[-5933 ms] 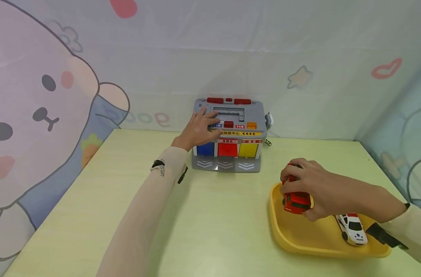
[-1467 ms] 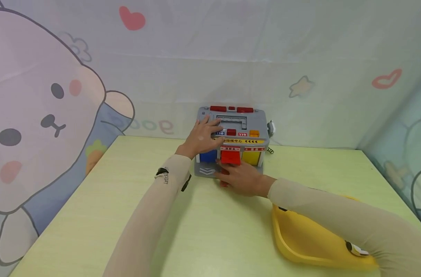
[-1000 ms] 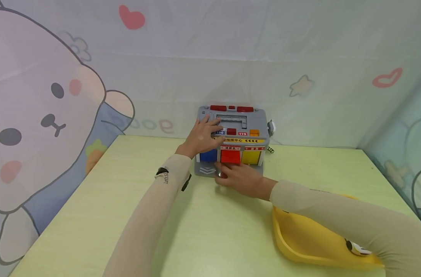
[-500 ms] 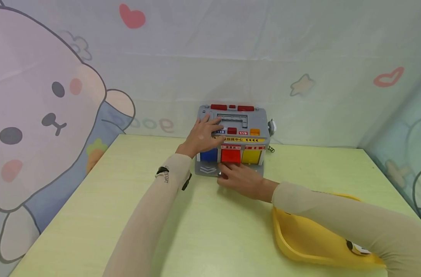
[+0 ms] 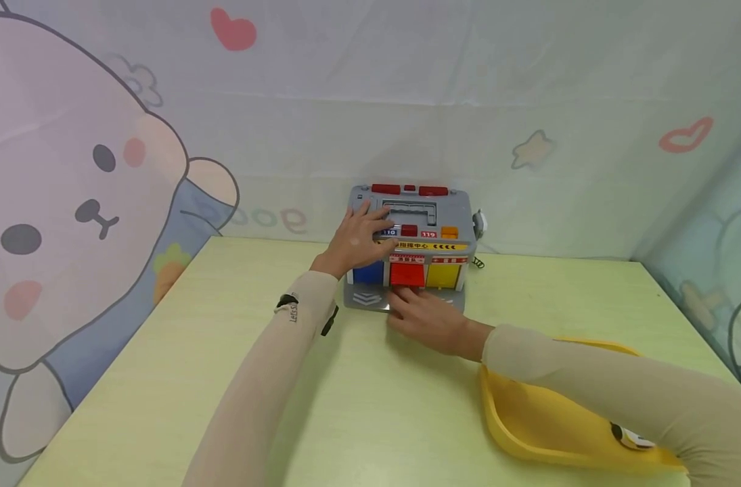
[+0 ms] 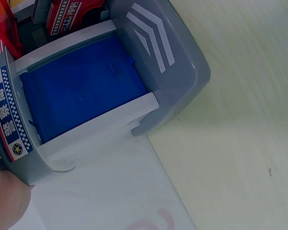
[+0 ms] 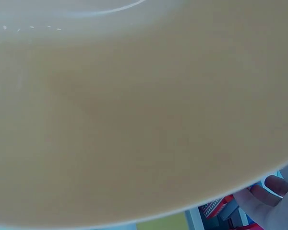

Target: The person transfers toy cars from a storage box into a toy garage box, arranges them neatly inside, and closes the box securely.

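A grey toy garage (image 5: 458, 211) with blue, red and yellow doors stands against the back wall. My left hand (image 5: 354, 238) rests on its top left part, fingers spread. The red middle door (image 5: 407, 274) is tilted up and outward. My right hand (image 5: 430, 319) is right at the opening beneath it, fingertips reaching under the door. In the left wrist view a red toy car (image 6: 77, 18) sits in that bay, beside the lowered blue door (image 6: 86, 88). Fingers of the right hand (image 7: 273, 206) show low in the right wrist view, near the car's side.
A yellow tray (image 5: 501, 436) lies on the table at the right, under the right sleeve. A white toy car (image 5: 633, 439) in it is partly covered by that sleeve. A pale blurred surface (image 7: 144, 120) fills most of the right wrist view.
My right hand has carried the red toy car from the tray to the garage's middle bay, whose door now stands raised. Lately the car has gone deeper inside. The left hand stays put.
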`<state>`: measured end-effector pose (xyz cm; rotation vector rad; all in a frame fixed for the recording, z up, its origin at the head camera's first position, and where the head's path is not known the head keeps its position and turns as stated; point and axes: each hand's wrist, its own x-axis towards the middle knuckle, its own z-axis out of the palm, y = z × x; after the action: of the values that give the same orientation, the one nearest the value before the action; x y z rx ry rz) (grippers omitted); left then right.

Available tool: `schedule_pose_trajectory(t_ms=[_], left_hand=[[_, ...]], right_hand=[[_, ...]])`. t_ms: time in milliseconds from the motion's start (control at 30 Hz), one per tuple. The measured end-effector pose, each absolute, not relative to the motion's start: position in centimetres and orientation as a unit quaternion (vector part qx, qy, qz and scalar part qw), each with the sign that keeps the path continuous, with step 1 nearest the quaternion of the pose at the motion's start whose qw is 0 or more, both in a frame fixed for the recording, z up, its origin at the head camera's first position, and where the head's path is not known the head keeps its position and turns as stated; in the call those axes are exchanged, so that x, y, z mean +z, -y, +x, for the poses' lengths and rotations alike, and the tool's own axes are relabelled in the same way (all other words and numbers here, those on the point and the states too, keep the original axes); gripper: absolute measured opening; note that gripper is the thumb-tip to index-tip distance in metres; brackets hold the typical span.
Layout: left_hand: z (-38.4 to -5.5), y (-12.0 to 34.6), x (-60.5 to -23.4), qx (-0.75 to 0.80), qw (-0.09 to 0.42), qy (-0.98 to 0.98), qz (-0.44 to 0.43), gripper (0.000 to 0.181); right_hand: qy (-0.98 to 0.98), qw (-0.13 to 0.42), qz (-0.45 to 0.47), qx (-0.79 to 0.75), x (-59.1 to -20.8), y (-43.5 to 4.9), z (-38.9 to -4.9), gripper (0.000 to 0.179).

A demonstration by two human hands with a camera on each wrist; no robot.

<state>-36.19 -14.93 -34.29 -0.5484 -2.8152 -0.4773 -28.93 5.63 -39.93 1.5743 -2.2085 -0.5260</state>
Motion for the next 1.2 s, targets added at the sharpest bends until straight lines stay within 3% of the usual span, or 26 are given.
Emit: schedule_pose_trajectory(t_ms=[967, 1200], left_hand=[[-36.03, 14.51, -34.38, -0.161, 0.116, 0.964, -0.178, 0.052], [-36.11, 14.70, -34.45, -0.163, 0.120, 0.963, -0.179, 0.051]], right_hand=[[0.792, 0.233, 0.517, -0.226, -40.61, -6.42, -29.36, 0.057], [0.796, 0.233, 0.506, -0.235, -40.70, -6.59, -29.01, 0.055]])
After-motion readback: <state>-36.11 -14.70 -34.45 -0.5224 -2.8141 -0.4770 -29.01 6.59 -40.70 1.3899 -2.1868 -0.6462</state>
